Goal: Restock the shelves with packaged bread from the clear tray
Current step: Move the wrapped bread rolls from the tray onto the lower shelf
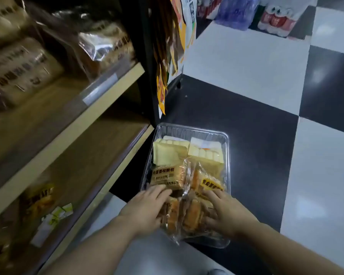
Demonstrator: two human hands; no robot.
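A clear plastic tray (224,135) sits on the checkered floor beside the shelf unit. It holds several bread packs: two pale yellow ones (168,153) at the far end and golden-brown ones nearer me. My left hand (147,209) and my right hand (224,211) press on either side of a clear pack of brown bread (185,215) at the tray's near end, fingers curled around it. Another labelled loaf pack (165,178) lies just beyond my left fingers.
Wooden shelves (99,108) rise at the left, the upper one holding bagged loaves (24,64), the lower one a few packs (40,199). Snack bags (167,46) hang on the shelf's end. Wrapped bottle packs (276,18) stand on the floor at the far right.
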